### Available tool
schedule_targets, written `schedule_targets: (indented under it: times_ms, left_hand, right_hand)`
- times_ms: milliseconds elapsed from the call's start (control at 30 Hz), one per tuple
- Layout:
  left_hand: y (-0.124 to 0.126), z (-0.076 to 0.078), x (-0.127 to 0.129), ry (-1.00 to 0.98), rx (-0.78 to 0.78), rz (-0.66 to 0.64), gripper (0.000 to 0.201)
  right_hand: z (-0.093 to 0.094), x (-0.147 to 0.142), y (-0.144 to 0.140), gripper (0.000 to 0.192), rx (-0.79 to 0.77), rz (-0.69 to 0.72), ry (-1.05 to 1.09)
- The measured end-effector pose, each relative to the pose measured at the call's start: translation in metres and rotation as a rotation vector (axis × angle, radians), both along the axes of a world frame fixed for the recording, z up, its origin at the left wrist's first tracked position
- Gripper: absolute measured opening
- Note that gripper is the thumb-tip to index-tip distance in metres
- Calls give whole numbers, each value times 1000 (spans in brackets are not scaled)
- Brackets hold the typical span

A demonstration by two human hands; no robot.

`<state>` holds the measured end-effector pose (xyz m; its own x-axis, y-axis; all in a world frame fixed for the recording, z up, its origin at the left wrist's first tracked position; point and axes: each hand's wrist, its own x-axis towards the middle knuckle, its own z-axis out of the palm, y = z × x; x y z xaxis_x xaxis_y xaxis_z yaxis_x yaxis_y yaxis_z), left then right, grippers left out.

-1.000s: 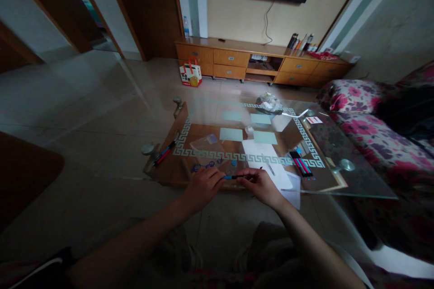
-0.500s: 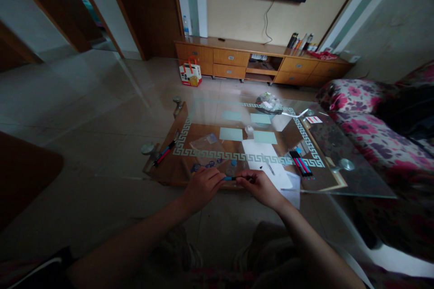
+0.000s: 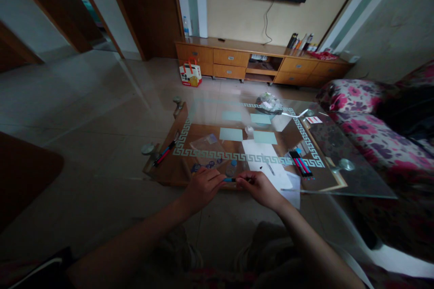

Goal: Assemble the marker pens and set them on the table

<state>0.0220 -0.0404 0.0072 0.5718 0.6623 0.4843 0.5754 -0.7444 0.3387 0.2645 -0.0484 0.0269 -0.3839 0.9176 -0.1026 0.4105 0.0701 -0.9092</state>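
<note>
At the near edge of the glass-topped surface (image 3: 339, 144), just beside a white paper sheet (image 3: 262, 156), left hand (image 3: 203, 187) and right hand (image 3: 259, 187) pinch a slim blue-tipped black pen (image 3: 233, 179), seemingly light, stiff, slippery, best gripped mid-barrel.

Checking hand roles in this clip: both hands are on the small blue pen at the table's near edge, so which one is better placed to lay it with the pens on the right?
Probably the right hand: it grips the pen and sits nearer the pen bundle.
</note>
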Motion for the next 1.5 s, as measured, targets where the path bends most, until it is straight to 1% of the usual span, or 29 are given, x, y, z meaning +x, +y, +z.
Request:
schedule_targets:
  times_ms: [233,600,733,833,933,1100,1200,1267,1333,1433,1500]
  left_hand:
    - [0,-3,0,-5,29,4,17]
    - [0,-1,-2,27,4,-26,19]
    - [0,-1,0,49,-39,-6,19]
    - [-2,-1,2,99,-94,-12,26]
    - [-5,-1,5,135,-138,-46,33]
    - [-6,-1,7,155,-194,-92,30]
    - [-5,0,7,164,-222,-71,25]
    - [-6,0,6,167,-228,-37,23]
    - [-6,-1,6,165,-229,1,22]
    - [-6,-3,6,165,-222,27,21]
    - [-6,-5,6,161,-211,30,20]
  right_hand:
    - [2,-1,-1,39,-7,5,3]
    - [-1,-1,-1,37,1,5,5]
    - [-2,-3,-1,30,12,-16,7]
    - [-3,-4,-1,26,18,-24,-22]
    - [-6,-6,-3,27,25,2,-52]
    - [-6,-10,-7,31,15,52,-99]
    - [-4,-7,-5,33,26,60,-107]
    - [-2,0,-1,34,51,3,-131]
    - [-1,10,4,34,120,-113,-220]
    - [-5,25,9,32,286,-309,-546]
    - [-10,31,9,40,294,-394,-774]
